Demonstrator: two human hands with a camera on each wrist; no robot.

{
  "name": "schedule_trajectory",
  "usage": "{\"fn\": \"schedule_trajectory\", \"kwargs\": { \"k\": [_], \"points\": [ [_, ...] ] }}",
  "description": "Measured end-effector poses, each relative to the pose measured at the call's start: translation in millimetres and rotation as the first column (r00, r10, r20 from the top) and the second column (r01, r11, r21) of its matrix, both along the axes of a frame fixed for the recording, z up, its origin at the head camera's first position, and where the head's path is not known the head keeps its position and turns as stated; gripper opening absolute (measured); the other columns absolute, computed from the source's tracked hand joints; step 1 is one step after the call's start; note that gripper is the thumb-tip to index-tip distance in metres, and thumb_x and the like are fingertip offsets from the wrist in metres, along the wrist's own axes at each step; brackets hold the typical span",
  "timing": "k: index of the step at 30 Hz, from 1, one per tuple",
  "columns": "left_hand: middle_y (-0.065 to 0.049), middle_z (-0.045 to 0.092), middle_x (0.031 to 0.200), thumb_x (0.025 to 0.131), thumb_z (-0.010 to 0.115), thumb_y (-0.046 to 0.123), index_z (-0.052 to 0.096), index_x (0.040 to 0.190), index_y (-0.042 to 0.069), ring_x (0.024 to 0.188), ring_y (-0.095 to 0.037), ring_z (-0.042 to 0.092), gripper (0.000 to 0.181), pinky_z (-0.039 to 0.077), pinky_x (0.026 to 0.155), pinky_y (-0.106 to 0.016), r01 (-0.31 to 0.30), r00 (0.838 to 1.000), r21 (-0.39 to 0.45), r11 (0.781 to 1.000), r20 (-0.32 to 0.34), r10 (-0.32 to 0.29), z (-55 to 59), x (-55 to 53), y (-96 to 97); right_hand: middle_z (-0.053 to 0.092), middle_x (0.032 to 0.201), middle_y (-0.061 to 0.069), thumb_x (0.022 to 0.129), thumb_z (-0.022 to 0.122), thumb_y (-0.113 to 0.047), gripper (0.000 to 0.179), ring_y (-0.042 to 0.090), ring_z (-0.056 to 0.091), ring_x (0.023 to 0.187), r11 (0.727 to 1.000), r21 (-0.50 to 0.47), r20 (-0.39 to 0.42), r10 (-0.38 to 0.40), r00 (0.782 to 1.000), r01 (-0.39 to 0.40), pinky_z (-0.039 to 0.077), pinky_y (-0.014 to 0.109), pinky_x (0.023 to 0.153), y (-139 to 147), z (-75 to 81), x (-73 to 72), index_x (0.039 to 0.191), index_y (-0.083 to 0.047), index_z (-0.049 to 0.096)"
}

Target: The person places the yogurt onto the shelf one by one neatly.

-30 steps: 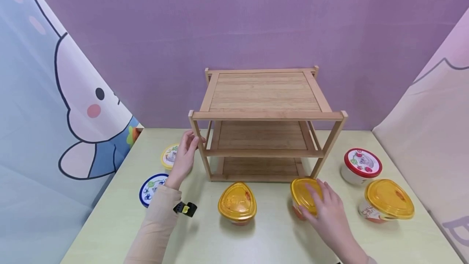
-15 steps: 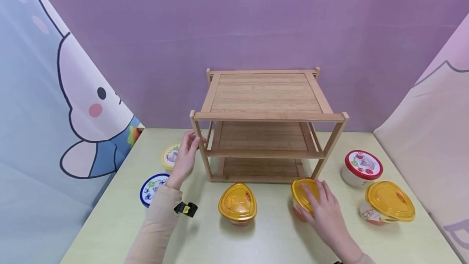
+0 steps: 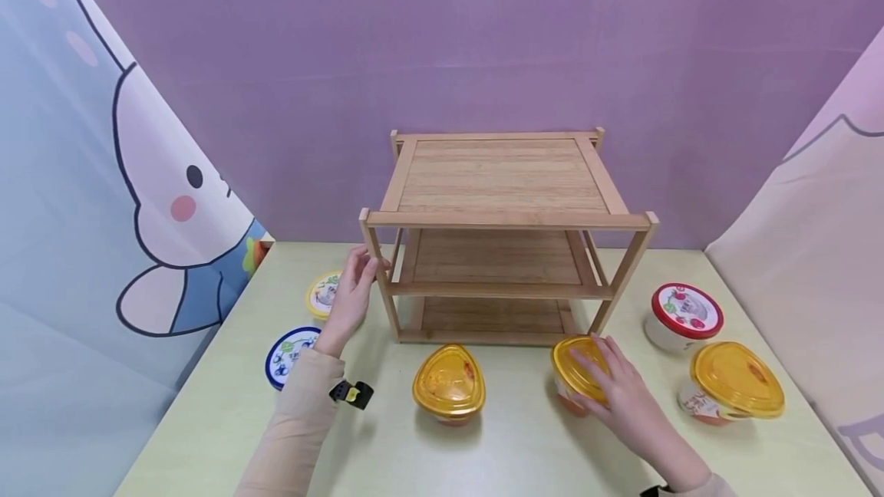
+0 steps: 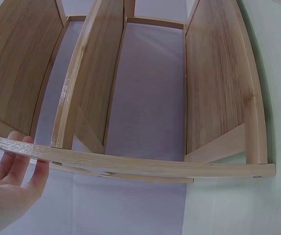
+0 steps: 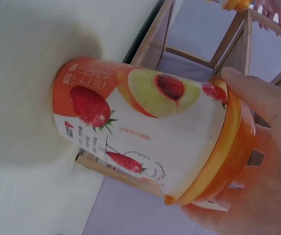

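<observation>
My left hand (image 3: 351, 294) holds the left front post of a three-tier wooden shelf rack (image 3: 507, 218); in the left wrist view its fingers (image 4: 19, 166) wrap around that post. Near the rack's right front corner, my right hand (image 3: 631, 405) grips a yogurt cup (image 3: 576, 370) by its clear orange-yellow lid. Up close in the right wrist view, the cup (image 5: 135, 127) has strawberry and peach pictures, and its base meets the table. Thumb and fingers lie on opposite sides of the lid (image 5: 228, 156). Another yellow-lidded cup (image 3: 449, 383) stands in front of the rack.
At right stand a red-lidded tub (image 3: 684, 317) and a further yellow-lidded cup (image 3: 735, 382). A yellow-rimmed tub (image 3: 321, 294) and a blue-rimmed tub (image 3: 286, 355) are partly hidden behind my left arm. A purple cloth (image 3: 483, 37) hangs behind the rack.
The right hand's spread fingers have settled closer around the lid of the cup. The left hand stays on the post, and the whole view has shifted slightly.
</observation>
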State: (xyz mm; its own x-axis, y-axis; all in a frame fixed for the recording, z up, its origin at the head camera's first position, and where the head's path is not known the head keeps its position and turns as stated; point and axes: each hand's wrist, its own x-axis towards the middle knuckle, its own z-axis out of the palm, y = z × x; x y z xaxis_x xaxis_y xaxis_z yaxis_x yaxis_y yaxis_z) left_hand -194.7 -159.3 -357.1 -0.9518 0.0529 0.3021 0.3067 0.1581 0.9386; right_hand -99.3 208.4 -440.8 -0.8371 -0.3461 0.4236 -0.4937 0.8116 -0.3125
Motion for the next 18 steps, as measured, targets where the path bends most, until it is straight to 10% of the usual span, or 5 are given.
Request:
{"fn": "schedule_trajectory", "kwargs": {
  "k": [18],
  "points": [
    [-0.035, 0.045, 0.105, 0.096, 0.031, 0.005, 0.032, 0.121, -0.009, 0.106, -0.042, 0.043, 0.028, 0.033, 0.096, -0.045, -0.004, 1.000, 0.026, 1.000, -0.009, 0.004, -0.8, -0.3, 0.8, 0.033, 0.136, 0.016, 0.062, 0.077, -0.008, 0.063, 0.033, 0.019, 0.130, 0.988, -0.093, 0.042, 0.128, 0.991, -0.123, 0.032, 0.065, 0.081, 15, -0.7, -4.4, 0.121, -0.014, 0.053]
  ]
}}
